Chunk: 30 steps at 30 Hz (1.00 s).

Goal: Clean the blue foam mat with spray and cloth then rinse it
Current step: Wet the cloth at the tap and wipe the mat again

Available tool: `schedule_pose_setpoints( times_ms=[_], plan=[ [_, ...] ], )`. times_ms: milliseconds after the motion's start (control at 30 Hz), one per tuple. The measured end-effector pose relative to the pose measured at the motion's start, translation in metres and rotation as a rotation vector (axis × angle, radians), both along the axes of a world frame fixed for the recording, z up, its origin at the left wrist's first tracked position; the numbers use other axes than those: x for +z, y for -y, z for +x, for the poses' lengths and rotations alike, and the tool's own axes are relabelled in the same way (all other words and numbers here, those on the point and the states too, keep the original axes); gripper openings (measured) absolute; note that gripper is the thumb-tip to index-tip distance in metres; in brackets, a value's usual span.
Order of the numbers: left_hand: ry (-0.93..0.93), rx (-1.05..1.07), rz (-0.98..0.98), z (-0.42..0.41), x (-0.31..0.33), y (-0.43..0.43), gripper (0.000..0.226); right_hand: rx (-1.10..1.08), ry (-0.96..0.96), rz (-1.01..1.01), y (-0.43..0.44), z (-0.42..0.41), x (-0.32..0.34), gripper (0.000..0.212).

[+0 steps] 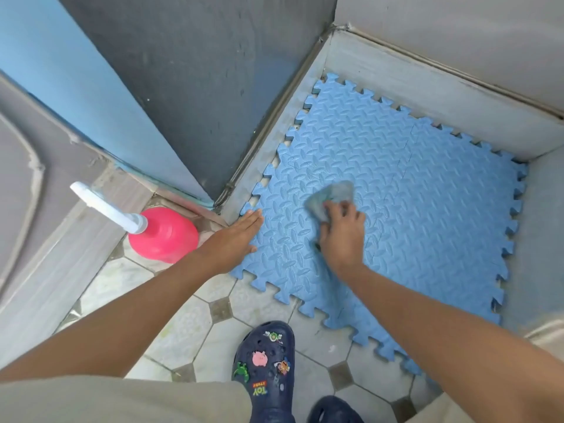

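Floor (189, 325): pale octagonal tiles with small dark square insets, wet-looking, set in a corner of grey walls (198, 87) with one light-blue panel (61, 71) at left. Low grey kerb (427, 99), streaked, borders the corner on two sides. Mat (412, 193): blue foam, interlocking puzzle-tooth edges, embossed crosswise leaf pattern; lies flat on the floor, tucked against the kerb, near edge reaching out over the tiles. Cloth (332, 193): grey-blue, crumpled, on the mat's middle left. Right hand (343, 233): fingers curled and clamped on the cloth, pressing it to the foam. Left hand (236, 236): fingers straight and together, palm flat on the mat's left edge. Bottle (164, 236): pink plastic, rounded, white trigger head pointing left; stands on the tiles just beside the left hand, off the mat. Clog (267, 367): navy, perforated, studded with cartoon charms, one reading "TOY STORY"; a second clog (332, 410) partly seen beside it. Beige shorts at the bottom edge.
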<state>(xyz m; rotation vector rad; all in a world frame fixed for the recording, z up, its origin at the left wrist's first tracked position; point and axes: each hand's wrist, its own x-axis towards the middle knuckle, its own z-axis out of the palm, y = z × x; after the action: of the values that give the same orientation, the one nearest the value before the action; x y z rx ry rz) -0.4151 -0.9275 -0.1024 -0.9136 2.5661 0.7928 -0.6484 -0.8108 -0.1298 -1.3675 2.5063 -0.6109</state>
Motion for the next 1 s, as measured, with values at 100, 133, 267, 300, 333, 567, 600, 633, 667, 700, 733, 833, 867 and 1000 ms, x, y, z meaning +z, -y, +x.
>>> schedule_pose_setpoints(
  times_ms=[100, 133, 267, 300, 333, 567, 600, 633, 667, 700, 733, 833, 867, 1000],
  plan=[
    [-0.095, 0.159, 0.109, 0.006, 0.015, 0.010, 0.040, 0.303, 0.116, -0.022, -0.017, 0.055, 0.003, 0.045],
    [-0.119, 0.202, 0.137, 0.009, 0.023, 0.010, 0.035, 0.368, 0.176, -0.024, -0.021, 0.066, 0.004, 0.045],
    [-0.080, 0.363, 0.253, 0.014, 0.045, -0.016, 0.055, 0.481, 0.459, -0.071, -0.026, 0.089, 0.011, 0.042],
    [-0.088, 0.440, 0.286, 0.015, 0.049, -0.020, 0.057, 0.491, 0.508, -0.093, -0.026, 0.094, 0.015, 0.041],
    [-0.120, 0.531, 0.347, 0.017, 0.053, -0.023, 0.057, 0.504, 0.548, -0.114, -0.025, 0.100, 0.018, 0.041],
    [-0.430, 1.005, 0.886, 0.100, 0.058, -0.031, 0.036, 0.610, 0.909, -0.019, -0.007, 0.134, 0.031, 0.061],
    [-0.443, 1.009, 0.910, 0.115, 0.059, -0.033, 0.036, 0.635, 0.929, 0.019, -0.001, 0.141, 0.030, 0.064],
    [-0.456, 1.020, 0.941, 0.131, 0.058, -0.034, 0.036, 0.687, 0.915, 0.050, 0.004, 0.148, 0.028, 0.063],
    [-0.454, 1.033, 0.963, 0.148, 0.060, -0.034, 0.037, 0.755, 0.884, 0.076, 0.010, 0.157, 0.026, 0.061],
    [-0.445, 1.037, 0.968, 0.164, 0.062, -0.033, 0.039, 0.825, 0.841, 0.093, 0.015, 0.164, 0.024, 0.055],
    [-0.435, 1.039, 0.959, 0.179, 0.064, -0.031, 0.039, 0.882, 0.798, 0.098, 0.019, 0.170, 0.022, 0.049],
    [-0.456, 1.108, 0.906, 0.217, 0.071, -0.027, 0.037, 0.929, 0.703, 0.084, 0.028, 0.179, 0.015, 0.031],
    [-0.467, 1.152, 0.876, 0.227, 0.071, -0.026, 0.036, 0.929, 0.673, 0.078, 0.031, 0.178, 0.013, 0.027],
    [-0.349, 1.258, 0.507, 0.254, 0.055, -0.019, 0.030, 0.894, 0.580, 0.045, 0.039, 0.166, 0.007, 0.017]
  ],
)
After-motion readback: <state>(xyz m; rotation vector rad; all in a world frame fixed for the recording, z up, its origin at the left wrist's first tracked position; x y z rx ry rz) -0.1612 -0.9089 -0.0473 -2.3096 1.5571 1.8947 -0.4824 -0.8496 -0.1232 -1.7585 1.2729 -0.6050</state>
